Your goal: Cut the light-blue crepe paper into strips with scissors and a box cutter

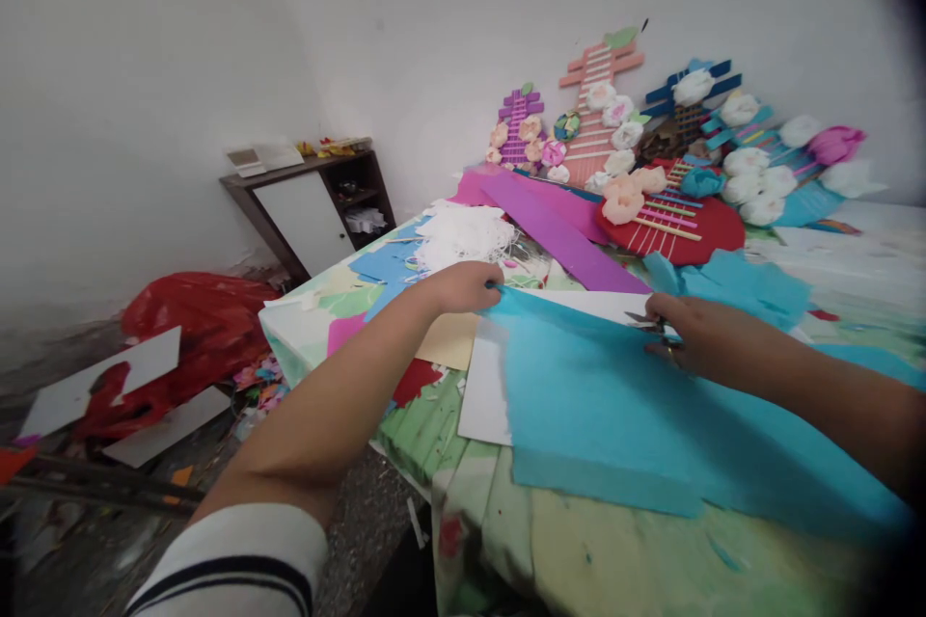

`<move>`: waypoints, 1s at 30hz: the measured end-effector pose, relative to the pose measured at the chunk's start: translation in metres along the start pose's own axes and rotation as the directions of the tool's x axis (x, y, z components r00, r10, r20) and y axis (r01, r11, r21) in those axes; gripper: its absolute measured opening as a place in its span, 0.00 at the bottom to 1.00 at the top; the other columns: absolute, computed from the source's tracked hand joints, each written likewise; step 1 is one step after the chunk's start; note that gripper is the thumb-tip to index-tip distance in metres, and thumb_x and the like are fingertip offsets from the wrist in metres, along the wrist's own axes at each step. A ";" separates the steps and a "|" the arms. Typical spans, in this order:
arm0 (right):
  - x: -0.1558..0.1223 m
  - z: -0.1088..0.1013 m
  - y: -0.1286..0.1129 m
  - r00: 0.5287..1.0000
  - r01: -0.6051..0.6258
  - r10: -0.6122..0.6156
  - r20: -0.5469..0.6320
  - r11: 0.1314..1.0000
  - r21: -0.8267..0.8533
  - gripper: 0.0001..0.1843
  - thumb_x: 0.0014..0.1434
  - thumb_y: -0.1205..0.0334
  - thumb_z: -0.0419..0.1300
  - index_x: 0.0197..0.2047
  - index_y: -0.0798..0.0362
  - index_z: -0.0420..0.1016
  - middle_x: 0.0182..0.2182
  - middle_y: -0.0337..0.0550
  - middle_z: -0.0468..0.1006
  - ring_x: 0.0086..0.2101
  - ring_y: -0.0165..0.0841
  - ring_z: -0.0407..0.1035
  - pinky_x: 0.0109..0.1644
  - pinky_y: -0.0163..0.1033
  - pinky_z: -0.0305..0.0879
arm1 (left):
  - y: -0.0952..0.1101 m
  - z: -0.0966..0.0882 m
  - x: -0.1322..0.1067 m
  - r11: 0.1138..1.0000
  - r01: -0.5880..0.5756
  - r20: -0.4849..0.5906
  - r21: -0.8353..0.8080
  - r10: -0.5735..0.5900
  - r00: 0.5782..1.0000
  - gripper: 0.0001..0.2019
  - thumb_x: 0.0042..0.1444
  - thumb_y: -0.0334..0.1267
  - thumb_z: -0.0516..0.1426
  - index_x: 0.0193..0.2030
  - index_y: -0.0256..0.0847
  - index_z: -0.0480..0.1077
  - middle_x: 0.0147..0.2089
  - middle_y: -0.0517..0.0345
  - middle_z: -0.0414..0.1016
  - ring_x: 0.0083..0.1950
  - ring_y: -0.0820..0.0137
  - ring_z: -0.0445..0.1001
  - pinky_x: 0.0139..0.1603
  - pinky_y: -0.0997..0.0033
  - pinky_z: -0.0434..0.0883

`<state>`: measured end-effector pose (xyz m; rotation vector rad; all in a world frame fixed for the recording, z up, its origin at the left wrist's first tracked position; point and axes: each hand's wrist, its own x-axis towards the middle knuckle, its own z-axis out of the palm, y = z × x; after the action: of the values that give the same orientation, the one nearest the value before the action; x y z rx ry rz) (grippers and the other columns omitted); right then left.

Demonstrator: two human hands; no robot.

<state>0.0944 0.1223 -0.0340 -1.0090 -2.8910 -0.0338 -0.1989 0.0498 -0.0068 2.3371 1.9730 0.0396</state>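
A large sheet of turquoise paper [600, 405] spreads over the front of the table and droops past its near edge. My left hand [467, 289] is closed on the sheet's far left corner and lifts it a little. My right hand [684, 333] grips a small pair of scissors [643, 319] at the sheet's far edge, with the blades pointing left. Whether the blades are on the paper is hard to make out. Beneath the turquoise sheet lies white paper [486, 395], partly covered.
Paper-flower-decorated instrument shapes, among them a red one [672, 227] and a pink one [597, 106], lean by the wall. A purple strip [554, 227] and a heap of white string [463, 236] lie on the table. Left are a low cabinet [300, 212] and a red bag [192, 313].
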 end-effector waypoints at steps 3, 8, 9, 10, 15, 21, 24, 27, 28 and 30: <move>0.008 -0.006 0.014 0.995 -0.100 0.097 0.037 0.992 0.074 0.04 0.51 0.66 0.48 0.33 0.51 0.57 0.31 0.52 0.73 0.29 0.37 0.67 0.30 0.39 0.57 | -0.004 -0.003 0.019 1.000 0.021 0.018 -0.004 -0.021 1.000 0.12 0.48 0.33 0.45 0.36 0.41 0.67 0.33 0.60 0.71 0.34 0.72 0.68 0.31 0.76 0.63; 0.024 -0.012 0.034 0.981 -0.164 0.154 0.119 0.983 0.082 0.04 0.52 0.64 0.48 0.33 0.52 0.55 0.30 0.50 0.72 0.30 0.35 0.67 0.31 0.37 0.57 | -0.004 0.006 0.044 0.996 0.071 0.071 0.053 -0.074 0.995 0.12 0.48 0.33 0.48 0.37 0.41 0.69 0.37 0.56 0.72 0.37 0.68 0.69 0.35 0.71 0.63; 0.026 -0.012 0.036 0.979 -0.167 0.159 0.124 0.984 0.057 0.05 0.53 0.63 0.48 0.34 0.52 0.56 0.30 0.50 0.72 0.30 0.35 0.66 0.31 0.37 0.57 | -0.003 0.009 0.047 0.994 0.086 0.075 0.071 -0.091 0.993 0.12 0.47 0.32 0.48 0.37 0.41 0.69 0.38 0.55 0.72 0.38 0.66 0.68 0.37 0.70 0.64; 0.027 -0.012 0.036 0.978 -0.171 0.165 0.131 0.985 0.035 0.06 0.54 0.62 0.48 0.36 0.53 0.56 0.31 0.51 0.72 0.30 0.36 0.66 0.31 0.37 0.57 | -0.003 0.013 0.049 0.990 0.105 0.077 0.090 -0.112 0.991 0.12 0.47 0.32 0.49 0.38 0.41 0.69 0.40 0.53 0.71 0.40 0.64 0.68 0.38 0.67 0.64; 0.022 -0.007 0.005 0.985 -0.164 0.167 -0.052 0.985 0.061 0.18 0.54 0.50 0.50 0.41 0.55 0.59 0.34 0.52 0.71 0.34 0.39 0.67 0.34 0.38 0.59 | 0.007 0.030 0.047 0.963 0.209 0.002 0.171 -0.212 0.977 0.14 0.49 0.34 0.49 0.43 0.40 0.67 0.45 0.47 0.67 0.47 0.56 0.64 0.43 0.55 0.61; 0.007 0.008 -0.053 0.995 -0.074 0.065 0.073 0.988 0.136 0.21 0.48 0.46 0.56 0.38 0.53 0.61 0.29 0.46 0.72 0.30 0.39 0.68 0.27 0.37 0.58 | 0.027 0.042 0.014 0.946 0.266 -0.187 0.185 -0.232 0.955 0.21 0.55 0.37 0.46 0.56 0.37 0.54 0.53 0.43 0.57 0.54 0.55 0.56 0.49 0.57 0.58; 0.000 0.014 -0.058 0.985 -0.095 0.078 0.152 0.990 0.108 0.28 0.39 0.44 0.61 0.38 0.53 0.62 0.31 0.47 0.72 0.31 0.40 0.67 0.27 0.37 0.59 | 0.034 0.047 -0.013 0.951 0.265 -0.183 0.161 -0.235 0.955 0.24 0.58 0.42 0.43 0.59 0.32 0.50 0.51 0.42 0.60 0.52 0.59 0.60 0.48 0.64 0.60; -0.005 0.018 -0.054 0.982 -0.085 0.070 0.175 0.993 0.083 0.30 0.36 0.42 0.61 0.39 0.53 0.63 0.33 0.48 0.72 0.34 0.42 0.67 0.29 0.39 0.59 | 0.041 0.054 -0.035 0.960 0.245 -0.189 0.136 -0.218 0.957 0.28 0.57 0.47 0.43 0.59 0.29 0.49 0.54 0.40 0.58 0.55 0.58 0.57 0.53 0.63 0.56; -0.006 0.018 -0.052 0.981 -0.086 0.071 0.178 0.993 0.080 0.30 0.37 0.41 0.60 0.39 0.53 0.63 0.34 0.48 0.71 0.35 0.42 0.67 0.30 0.39 0.59 | 0.043 0.056 -0.040 0.965 0.230 -0.185 0.125 -0.205 0.961 0.29 0.57 0.50 0.43 0.60 0.29 0.49 0.55 0.40 0.57 0.57 0.57 0.56 0.54 0.63 0.55; -0.005 0.019 -0.051 0.980 -0.102 0.088 0.179 0.992 0.072 0.30 0.37 0.41 0.60 0.39 0.53 0.62 0.34 0.48 0.71 0.34 0.41 0.66 0.30 0.39 0.59 | 0.045 0.059 -0.044 0.976 0.192 -0.157 0.103 -0.174 0.972 0.32 0.56 0.53 0.42 0.60 0.31 0.48 0.58 0.41 0.56 0.59 0.57 0.53 0.56 0.62 0.52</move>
<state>0.0655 0.0803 -0.0530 -1.1901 -2.9657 0.1859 -0.1574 -0.0040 -0.0604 2.2677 2.3148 0.0891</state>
